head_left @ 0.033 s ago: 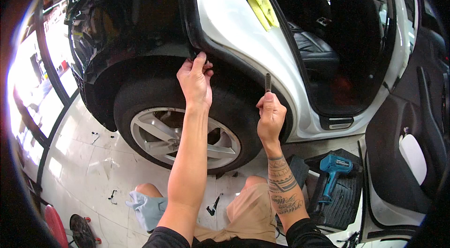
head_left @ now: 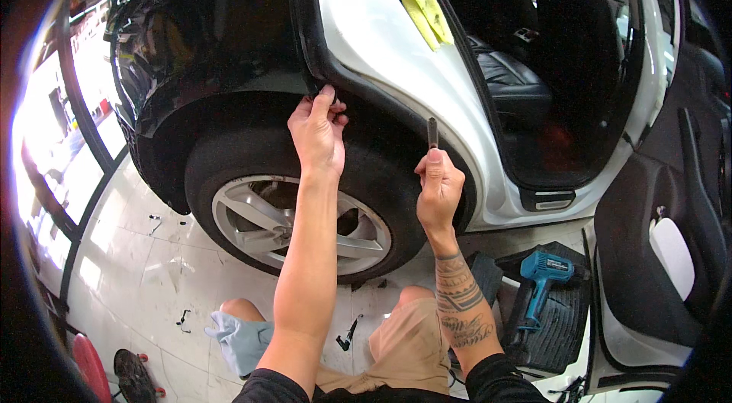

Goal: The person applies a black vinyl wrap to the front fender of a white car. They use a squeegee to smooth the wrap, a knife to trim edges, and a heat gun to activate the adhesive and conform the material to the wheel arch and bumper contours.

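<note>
My left hand (head_left: 319,132) is pinched closed against the lower corner of the black rear body panel (head_left: 229,44), above the tyre (head_left: 210,151). Dark material shows by its fingertips, but what they grip is hidden. To the right, my right hand (head_left: 440,189) is closed with the thumb on top around a narrow, flat, dark tool (head_left: 433,132). It points upward, its tip near the edge of the white door frame (head_left: 366,29). Beneath both hands is the wheel with its silver rim (head_left: 248,212).
A yellow cloth (head_left: 423,10) lies on the white frame. The open rear door (head_left: 648,250) stands at the right. A blue power tool (head_left: 545,273) rests on a dark mat (head_left: 564,327). Small black pieces (head_left: 349,334) lie on the tiled floor. A light-blue cloth (head_left: 240,342) hangs by my left knee.
My right hand has shifted very slightly left, and the flat tool in it has turned a little. The left hand stays at the panel corner.
</note>
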Demonstrator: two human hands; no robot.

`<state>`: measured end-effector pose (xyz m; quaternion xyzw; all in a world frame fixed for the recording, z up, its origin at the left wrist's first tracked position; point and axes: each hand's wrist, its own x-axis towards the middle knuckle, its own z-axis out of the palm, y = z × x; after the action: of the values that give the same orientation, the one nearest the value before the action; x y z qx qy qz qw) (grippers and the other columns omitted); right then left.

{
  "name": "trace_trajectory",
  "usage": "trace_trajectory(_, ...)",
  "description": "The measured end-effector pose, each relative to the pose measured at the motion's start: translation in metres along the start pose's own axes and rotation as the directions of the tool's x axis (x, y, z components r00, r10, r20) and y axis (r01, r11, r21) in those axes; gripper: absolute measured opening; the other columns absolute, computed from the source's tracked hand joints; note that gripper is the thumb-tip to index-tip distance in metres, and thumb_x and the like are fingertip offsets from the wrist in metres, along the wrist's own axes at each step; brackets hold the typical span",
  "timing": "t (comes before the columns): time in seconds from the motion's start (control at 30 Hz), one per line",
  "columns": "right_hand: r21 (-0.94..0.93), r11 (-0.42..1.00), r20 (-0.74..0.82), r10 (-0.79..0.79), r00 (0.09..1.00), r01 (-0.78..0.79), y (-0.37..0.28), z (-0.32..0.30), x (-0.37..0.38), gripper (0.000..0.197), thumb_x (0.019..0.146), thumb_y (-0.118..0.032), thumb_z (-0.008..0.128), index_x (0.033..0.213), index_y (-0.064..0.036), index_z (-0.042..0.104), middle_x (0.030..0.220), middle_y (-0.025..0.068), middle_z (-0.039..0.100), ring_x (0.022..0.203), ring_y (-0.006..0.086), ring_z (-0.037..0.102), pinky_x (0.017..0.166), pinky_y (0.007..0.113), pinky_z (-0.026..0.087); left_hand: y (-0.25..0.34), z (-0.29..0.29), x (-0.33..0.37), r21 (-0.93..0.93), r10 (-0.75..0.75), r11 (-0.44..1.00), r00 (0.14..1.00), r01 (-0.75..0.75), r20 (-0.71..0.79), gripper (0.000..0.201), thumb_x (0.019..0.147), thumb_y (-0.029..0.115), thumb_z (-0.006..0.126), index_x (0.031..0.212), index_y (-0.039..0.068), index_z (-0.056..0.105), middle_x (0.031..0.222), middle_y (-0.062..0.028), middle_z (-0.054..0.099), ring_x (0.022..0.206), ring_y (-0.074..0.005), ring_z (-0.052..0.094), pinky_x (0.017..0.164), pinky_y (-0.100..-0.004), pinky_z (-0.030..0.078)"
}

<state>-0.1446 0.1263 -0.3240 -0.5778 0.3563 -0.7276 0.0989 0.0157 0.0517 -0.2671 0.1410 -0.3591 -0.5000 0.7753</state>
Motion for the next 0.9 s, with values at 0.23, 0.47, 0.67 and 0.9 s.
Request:
trace_trajectory(0.23, 0.033, 0.990, 0.024, -0.136, 0.990, 0.135, -0.013, 0.014, 0.032, 0.047, 0.105, -0.031, 0.043, 0.070, -0.0016, 0.054, 0.057, -0.0030, 0.041, 0.052, 0.0040, 0.032, 0.047, 0.024, 0.024, -0.012, -0.006, 0.012, -0.333, -0.202, 0.909, 0.964, 0.251, 0.175, 0.012, 0.086, 0.016, 0.073, 0.092, 0.011, 0.064, 0.082, -0.0010, 0.060, 0.078, -0.0151, 0.055, 0.069, -0.0322, 0.042)
trace_trajectory(0.47, -0.001, 0.964, 0.062, -0.266, 0.962, 0.267, -0.023, 0.038, 0.063, 0.046, 0.103, -0.030, 0.048, 0.069, -0.0001, 0.053, 0.056, 0.0043, 0.047, 0.049, 0.0116, 0.041, 0.047, 0.029, 0.032, -0.017, -0.005, 0.009, -0.347, -0.252, 0.893, 0.957, 0.286, 0.141, 0.008, 0.090, 0.015, 0.068, 0.090, 0.010, 0.063, 0.077, -0.0016, 0.059, 0.072, -0.0153, 0.054, 0.065, -0.0286, 0.042)
trace_trajectory(0.67, 0.040, 0.989, 0.222, -0.147, 0.964, 0.141, -0.037, 0.040, 0.097, 0.042, 0.104, -0.034, 0.047, 0.078, -0.0022, 0.056, 0.062, -0.0044, 0.043, 0.057, 0.0037, 0.034, 0.050, 0.024, 0.026, -0.009, -0.007, -0.009, -0.403, -0.356, 0.769, 0.856, 0.496, 0.374, 0.014, 0.094, 0.021, 0.064, 0.092, 0.009, 0.061, 0.078, -0.0006, 0.057, 0.073, -0.0144, 0.053, 0.066, -0.0283, 0.044)
trace_trajectory(0.9, -0.010, 0.988, 0.391, -0.139, 0.910, 0.155, -0.039, 0.046, 0.115, 0.029, 0.098, -0.026, 0.057, 0.090, 0.0018, 0.059, 0.065, 0.0134, 0.059, 0.062, 0.0148, 0.056, 0.059, 0.030, 0.044, 0.002, 0.022, -0.016, -0.540, -0.303, 0.670, 0.852, 0.509, 0.428, 0.014, 0.097, 0.022, 0.059, 0.093, 0.009, 0.062, 0.080, -0.0005, 0.061, 0.079, -0.0151, 0.058, 0.074, -0.0312, 0.050)
